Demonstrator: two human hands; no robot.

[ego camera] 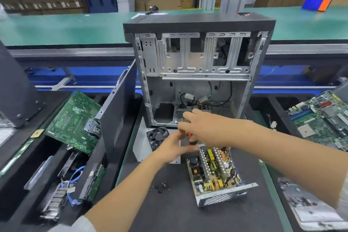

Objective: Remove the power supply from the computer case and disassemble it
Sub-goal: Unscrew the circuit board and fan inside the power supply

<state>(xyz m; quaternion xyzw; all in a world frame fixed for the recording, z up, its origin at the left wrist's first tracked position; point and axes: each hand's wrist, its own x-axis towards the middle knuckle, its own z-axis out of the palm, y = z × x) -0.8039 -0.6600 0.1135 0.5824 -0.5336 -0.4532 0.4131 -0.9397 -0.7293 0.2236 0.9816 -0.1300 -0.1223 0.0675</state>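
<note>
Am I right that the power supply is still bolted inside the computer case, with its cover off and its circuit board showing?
Not quite. The head view shows the power supply lying on the black mat in front of the computer case, not inside it. The rest holds: its cover is off and its circuit board shows.

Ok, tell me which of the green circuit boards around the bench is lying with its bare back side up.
The board on the left, leaning in the black bin beside the case's side panel. It shows flat solder traces; the board on the right shows slots and chips.
</note>
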